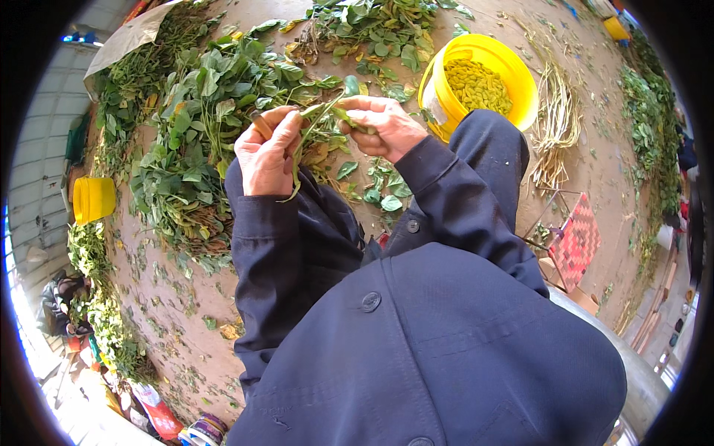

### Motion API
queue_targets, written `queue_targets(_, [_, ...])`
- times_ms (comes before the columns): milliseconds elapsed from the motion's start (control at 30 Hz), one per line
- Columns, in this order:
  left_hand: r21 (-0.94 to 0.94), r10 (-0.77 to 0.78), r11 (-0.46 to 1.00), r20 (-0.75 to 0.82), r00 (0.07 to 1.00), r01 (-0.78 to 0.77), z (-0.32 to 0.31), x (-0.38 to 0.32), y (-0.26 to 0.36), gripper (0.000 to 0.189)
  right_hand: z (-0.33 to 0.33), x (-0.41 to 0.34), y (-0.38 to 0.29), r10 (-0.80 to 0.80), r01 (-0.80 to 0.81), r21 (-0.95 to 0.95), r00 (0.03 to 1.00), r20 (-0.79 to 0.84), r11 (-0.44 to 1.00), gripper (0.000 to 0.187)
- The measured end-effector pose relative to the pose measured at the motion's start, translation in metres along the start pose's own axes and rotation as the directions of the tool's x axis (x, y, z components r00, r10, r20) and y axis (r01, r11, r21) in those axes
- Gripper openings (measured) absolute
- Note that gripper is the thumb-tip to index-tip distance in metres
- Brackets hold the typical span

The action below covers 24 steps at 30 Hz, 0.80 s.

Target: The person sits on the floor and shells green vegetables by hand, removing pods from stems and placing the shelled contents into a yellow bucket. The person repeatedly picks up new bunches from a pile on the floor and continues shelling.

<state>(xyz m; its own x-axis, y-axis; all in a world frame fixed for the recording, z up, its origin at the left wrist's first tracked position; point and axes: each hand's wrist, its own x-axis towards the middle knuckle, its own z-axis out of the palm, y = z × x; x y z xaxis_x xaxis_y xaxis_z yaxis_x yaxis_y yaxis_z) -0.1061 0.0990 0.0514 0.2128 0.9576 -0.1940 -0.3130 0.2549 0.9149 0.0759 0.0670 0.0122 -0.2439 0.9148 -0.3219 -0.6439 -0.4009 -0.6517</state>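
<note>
My left hand [266, 153] grips a thin green bean-plant stem [317, 121] between thumb and fingers, and a small brown piece, too unclear to name, shows at its index finger. From the other side, my right hand [390, 127] pinches green pods [346, 117] beside that stem. Both hands are above my knees, close together. Beyond my right knee a yellow bucket [524, 92], tilted in the view, contains many yellow-green pods [477, 83]. A large heap of leafy bean plants [195, 122] lies to the left of my left hand.
Another leafy heap [379, 28] lies ahead. Stripped stalks [555, 117] form a bundle right of the bucket. A folding stool with a red woven seat [577, 242] stands at my right. A second yellow bucket [93, 199] is far left. Loose leaves [390, 202] litter the floor.
</note>
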Motion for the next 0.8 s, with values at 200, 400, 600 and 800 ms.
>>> queue_targets(200, [0.008, 0.143, 0.990, -0.117, 0.983, -0.143, 0.007, 0.008, -0.007, 0.013, -0.021, 0.008, -0.001, -0.131, 0.109, -0.193, 0.986, -0.106, 0.975, 0.024])
queue_targets(400, [0.289, 0.403, 0.896, -0.216, 0.889, -0.336, 0.011, 0.021, -0.021, 0.010, -0.010, -0.004, -0.034, -0.309, 0.277, -0.141, 0.891, -0.332, 0.950, 0.019])
queue_targets(600, [0.350, 0.408, 0.877, -0.180, 0.895, -0.329, 0.021, 0.017, -0.031, 0.010, 0.033, 0.000, -0.018, -0.099, 0.083, -0.405, 0.995, -0.019, 0.911, 0.021])
queue_targets(800, [0.362, 0.322, 0.898, -0.148, 0.935, -0.251, 0.025, 0.001, -0.039, 0.007, 0.019, 0.013, 0.015, 0.014, -0.019, -0.062, 0.996, -0.085, 0.998, 0.017])
